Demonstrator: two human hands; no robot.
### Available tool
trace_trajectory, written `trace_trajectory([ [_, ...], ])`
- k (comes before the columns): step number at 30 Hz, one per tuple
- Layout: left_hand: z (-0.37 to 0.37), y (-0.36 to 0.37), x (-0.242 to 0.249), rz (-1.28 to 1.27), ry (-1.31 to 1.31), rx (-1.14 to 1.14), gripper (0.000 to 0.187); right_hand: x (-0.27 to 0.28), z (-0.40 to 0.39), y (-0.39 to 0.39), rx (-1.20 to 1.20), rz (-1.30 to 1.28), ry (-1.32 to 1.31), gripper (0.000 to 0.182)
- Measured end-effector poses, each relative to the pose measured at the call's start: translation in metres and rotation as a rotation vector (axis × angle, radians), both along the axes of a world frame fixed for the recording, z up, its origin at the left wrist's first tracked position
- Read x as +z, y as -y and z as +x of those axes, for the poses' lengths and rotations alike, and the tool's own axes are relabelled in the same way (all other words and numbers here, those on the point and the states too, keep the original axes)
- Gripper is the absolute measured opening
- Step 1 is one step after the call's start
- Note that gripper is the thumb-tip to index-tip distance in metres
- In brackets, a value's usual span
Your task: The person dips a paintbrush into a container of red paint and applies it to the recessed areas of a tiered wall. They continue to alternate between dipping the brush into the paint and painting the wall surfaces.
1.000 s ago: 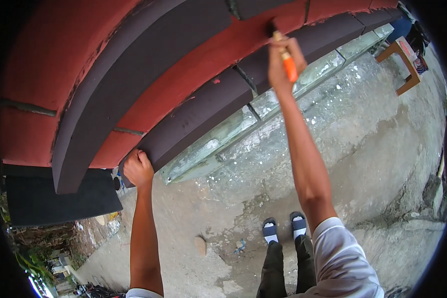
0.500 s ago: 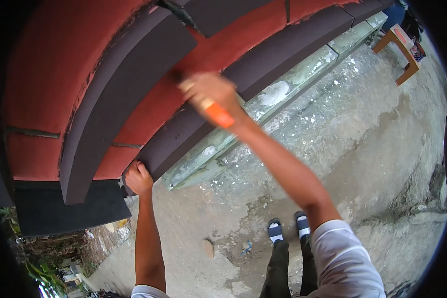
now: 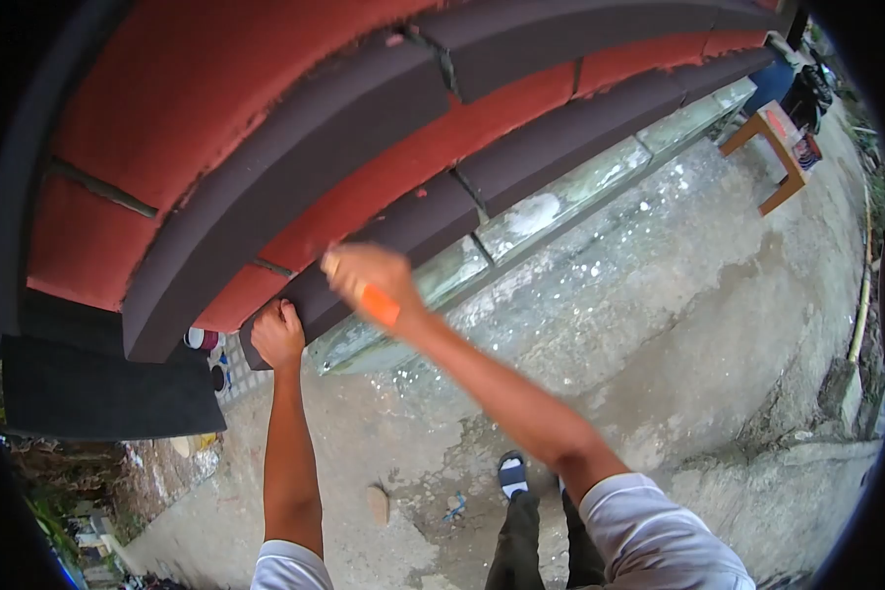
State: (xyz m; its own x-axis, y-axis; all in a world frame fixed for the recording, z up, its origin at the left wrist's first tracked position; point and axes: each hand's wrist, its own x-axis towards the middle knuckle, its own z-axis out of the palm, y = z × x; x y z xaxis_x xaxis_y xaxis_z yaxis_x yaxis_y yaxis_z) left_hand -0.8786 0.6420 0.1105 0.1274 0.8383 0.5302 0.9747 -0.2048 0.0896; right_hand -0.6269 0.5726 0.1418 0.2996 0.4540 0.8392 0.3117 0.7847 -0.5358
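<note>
Wall: the red wall (image 3: 216, 88) with dark raised bands (image 3: 295, 138) fills everything above and beyond both hands; the lowest band's bottom edge runs just over the knuckles, slanting up to the right.
Ground: bare concrete ground (image 3: 678, 324) spreads below and to the right of the hands, wide and open as far as a wooden stool (image 3: 772, 157) far off to the right.
Ledge: a pale, paint-spattered ledge (image 3: 560, 192) runs along the foot of the wall, starting just under the right hand and leading away to the right.
Dark slab: a flat dark slab (image 3: 98, 388) juts out left of the left hand, closing off that side.
Left hand: the left hand (image 3: 277, 334) is clenched, knuckles pressed against the underside of the lowest band; I cannot tell whether it holds anything.
Right hand: the right hand (image 3: 369, 275) is wrapped tight around the brush, just right of the left hand.
Brush: the brush (image 3: 374, 300) has an orange handle poking out below the fist; its head, blurred, points up at the dark band.
</note>
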Motion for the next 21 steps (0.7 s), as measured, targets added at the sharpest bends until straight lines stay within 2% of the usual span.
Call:
trace_trajectory([
  [1,0.000,-0.002,-0.001,0.000,0.009,-0.033,0.032,0.000,-0.025,0.028,0.164,-0.042,-0.106,0.012],
  [2,-0.001,-0.002,0.000,0.002,0.016,-0.066,0.033,0.010,-0.041,0.062,0.060,-0.133,-0.034,0.008],
  [4,0.003,0.012,0.016,-0.067,0.046,-0.135,0.031,0.041,-0.041,0.137,0.094,-0.300,-0.090,0.010],
  [6,0.006,0.043,0.023,-0.015,0.054,-0.189,0.024,0.039,-0.031,0.205,0.080,-0.518,-0.290,0.009],
  [7,0.009,0.067,0.032,0.012,0.087,-0.213,0.024,0.026,-0.026,0.241,0.077,-0.576,-0.486,0.006],
  [8,0.008,0.093,0.036,0.003,0.140,-0.274,0.031,0.024,-0.012,0.281,0.030,-0.650,-0.565,0.010],
  [9,0.004,0.125,0.037,-0.059,0.249,-0.326,0.043,0.031,0.009,0.324,-0.049,-0.826,-0.553,0.010],
  [10,-0.007,0.158,0.013,0.024,0.211,-0.277,0.053,0.028,0.025,0.361,-0.165,-0.868,-0.513,0.011],
  [11,-0.021,0.202,0.000,-0.219,0.301,-0.249,0.058,0.020,0.043,0.402,-0.222,-0.952,-0.518,0.012],
  [12,-0.036,0.246,-0.035,-0.232,0.322,-0.252,0.057,0.027,0.059,0.437,-0.246,-1.026,-0.589,0.013],
  [14,-0.069,0.355,-0.088,-0.425,0.343,-0.241,0.052,0.057,0.079,0.490,-0.225,-1.005,-0.768,0.009],
  [16,-0.100,0.465,-0.108,-0.784,0.432,-0.096,0.050,0.089,0.094,0.518,-0.248,-0.989,-0.842,0.010],
  [17,-0.130,0.508,-0.146,-0.919,0.355,-0.171,0.050,0.104,0.097,0.530,-0.261,-0.982,-0.879,0.011],
  [19,-0.138,0.536,-0.130,-1.232,0.313,-0.063,0.045,0.134,0.098,0.536,-0.301,-0.906,-0.887,0.014],
  [21,-0.147,0.536,-0.129,-1.413,0.292,-0.019,0.041,0.162,0.086,0.528,-0.339,-0.802,-0.936,0.015],
])
